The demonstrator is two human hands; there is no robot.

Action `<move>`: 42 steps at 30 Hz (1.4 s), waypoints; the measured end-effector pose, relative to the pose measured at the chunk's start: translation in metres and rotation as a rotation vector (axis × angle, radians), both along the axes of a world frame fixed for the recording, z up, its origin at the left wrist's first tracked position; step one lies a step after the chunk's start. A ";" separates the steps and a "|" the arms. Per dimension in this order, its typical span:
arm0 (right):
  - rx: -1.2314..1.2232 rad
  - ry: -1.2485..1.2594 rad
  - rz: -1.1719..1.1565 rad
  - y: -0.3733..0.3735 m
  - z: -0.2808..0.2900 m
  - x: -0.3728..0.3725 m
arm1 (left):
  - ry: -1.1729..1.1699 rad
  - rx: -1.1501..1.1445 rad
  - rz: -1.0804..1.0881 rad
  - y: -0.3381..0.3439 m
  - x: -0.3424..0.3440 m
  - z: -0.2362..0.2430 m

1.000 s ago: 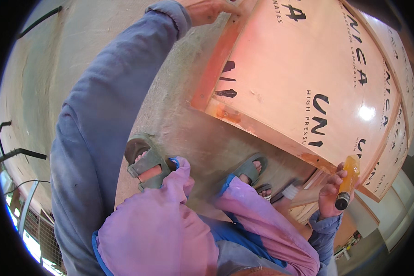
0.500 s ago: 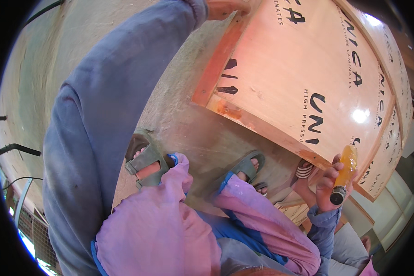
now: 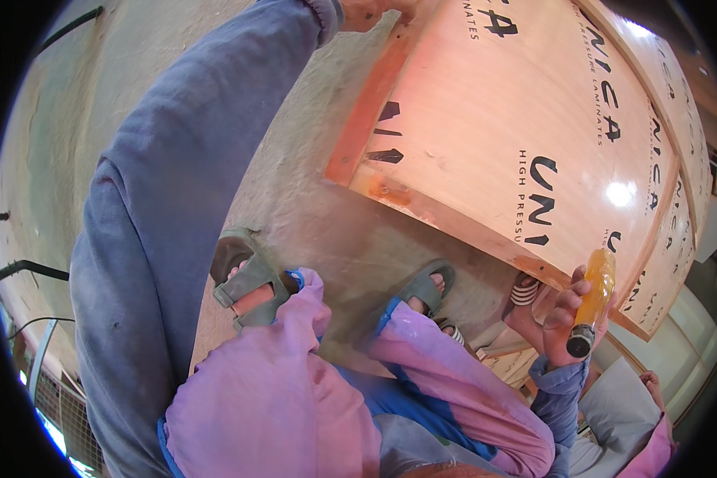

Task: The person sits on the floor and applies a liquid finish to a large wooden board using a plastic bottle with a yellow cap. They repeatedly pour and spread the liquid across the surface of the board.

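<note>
Right hand [image 3: 562, 331]: fingers curled closed around an amber, translucent handle-like piece [image 3: 599, 287]. Left hand [image 3: 366, 14]: at the panel's upper left edge, partly cut off; grip cannot be told. Printed wooden panel [image 3: 470, 119]: large, pale, dark lettering, landmark for all places here. Edging strip [image 3: 454, 223]: reddish-brown wood, along the panel's lower edge. Sandals, pair [image 3: 255, 283]: grey-green, worn, on the floor below and left of the panel. Striped sandal [image 3: 524, 291]: just below the panel's lower edge. Amber piece: dark-capped, tilted, near the panel's lower right corner.
</note>
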State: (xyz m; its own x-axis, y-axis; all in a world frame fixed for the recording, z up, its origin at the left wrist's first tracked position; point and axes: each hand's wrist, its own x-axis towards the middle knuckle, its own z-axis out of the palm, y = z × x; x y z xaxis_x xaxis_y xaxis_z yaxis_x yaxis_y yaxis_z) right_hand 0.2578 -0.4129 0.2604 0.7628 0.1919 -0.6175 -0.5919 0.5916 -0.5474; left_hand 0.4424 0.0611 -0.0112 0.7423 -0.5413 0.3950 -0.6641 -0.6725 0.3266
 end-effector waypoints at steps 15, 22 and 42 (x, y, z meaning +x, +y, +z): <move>-0.106 0.013 0.026 -0.008 0.000 0.004 | 0.019 0.054 0.089 0.003 0.004 0.002; -0.187 -0.095 -0.005 0.036 -0.034 0.015 | -0.005 -0.208 0.722 0.029 -0.142 -0.030; -0.437 -0.933 0.840 0.157 -0.020 0.100 | 0.281 -0.417 0.939 -0.062 -0.412 0.008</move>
